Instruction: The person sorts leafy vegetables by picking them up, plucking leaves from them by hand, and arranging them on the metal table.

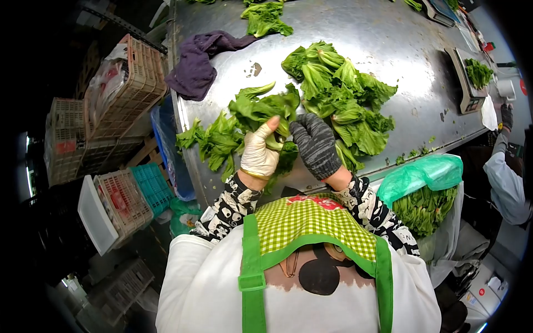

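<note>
While close together at lettuce (258, 109), left hand (260, 151) thumb-up, right hand (315, 145) knuckles-up.

The widest passage is the bare metal of the table (423, 83) right of centre, with small leaf scraps (412, 153) near its lower edge, and the scale (458, 77) bounding it at the right. The heap of greens (345, 91) just right of centre stands in front of the right hand (316, 146), while the held bunch (261, 111) and the loose leaves (215, 139) at centre left crowd the left hand (260, 152). A narrower lane opens at upper centre between the dark cloth (194, 66) and the heap, below the small bunch (265, 21).
</note>
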